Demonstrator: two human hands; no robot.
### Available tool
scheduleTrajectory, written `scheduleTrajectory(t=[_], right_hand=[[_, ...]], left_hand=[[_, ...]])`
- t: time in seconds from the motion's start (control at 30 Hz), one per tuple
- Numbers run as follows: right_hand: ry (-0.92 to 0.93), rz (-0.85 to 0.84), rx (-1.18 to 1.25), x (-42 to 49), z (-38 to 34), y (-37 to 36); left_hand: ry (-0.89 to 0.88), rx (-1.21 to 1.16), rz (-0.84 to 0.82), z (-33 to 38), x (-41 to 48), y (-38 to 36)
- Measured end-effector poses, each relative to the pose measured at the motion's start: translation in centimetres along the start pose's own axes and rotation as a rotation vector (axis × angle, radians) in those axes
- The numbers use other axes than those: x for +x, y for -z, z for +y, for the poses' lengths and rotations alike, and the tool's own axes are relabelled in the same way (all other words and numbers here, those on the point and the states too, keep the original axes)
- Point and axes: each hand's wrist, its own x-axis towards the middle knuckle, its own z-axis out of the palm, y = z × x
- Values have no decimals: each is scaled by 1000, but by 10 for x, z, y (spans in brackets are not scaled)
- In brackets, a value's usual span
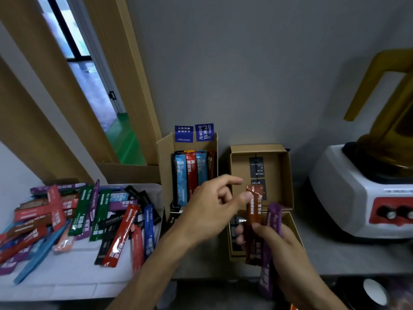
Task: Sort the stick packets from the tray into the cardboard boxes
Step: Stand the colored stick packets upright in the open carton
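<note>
Right hand (279,245) is gripping two packets upright, a brown one (254,222) and a purple one (269,247), over the open right box (288,175). Left hand (214,206) is pinching the brown packet's top between thumb and fingertip. Left box (164,157) is holding upright sticks; loose packets (89,220) are lying heaped on the white tray (73,278)

Left hand (212,211): forearm enters from the bottom edge, reaching up and right; thumb and forefinger pinch the top of a brown stick packet (253,224). Right hand (279,249): fingers closed around 2 packets, brown and purple stick packet (270,247), held upright.
</note>
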Motion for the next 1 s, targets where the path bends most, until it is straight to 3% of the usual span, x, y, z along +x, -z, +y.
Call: scheduleTrajectory(t=[0.07, 0.2, 0.33, 0.5, 0.63, 0.73, 0.83, 0.9, 1.0], right_hand=[[-7, -60, -24, -2, -4, -5], [-102, -109, 33, -4, -1, -4], [-99, -165, -62, -7, 2, 0], [-15, -67, -146, -9, 3, -1], [30, 148, -143, -6, 3, 10], [75, 121, -229, -4, -2, 6], [139, 56, -267, -3, -7, -4], [159, 45, -207, -3, -9, -7], [161, 80, -132, -3, -9, -5]], left_hand=[[13, -88, -84, 8, 0, 0], [74, -352, 39, 7, 2, 6], [98, -363, 98, 5, 4, 17], [28, -102, 85, -3, -7, 26], [88, 335, -99, -10, -28, 48], [-21, 601, -164, -9, -34, 43], [-63, 595, -234, -7, -31, 35], [1, 445, -131, -11, -30, 39], [106, 201, 192, -26, -24, 48]])
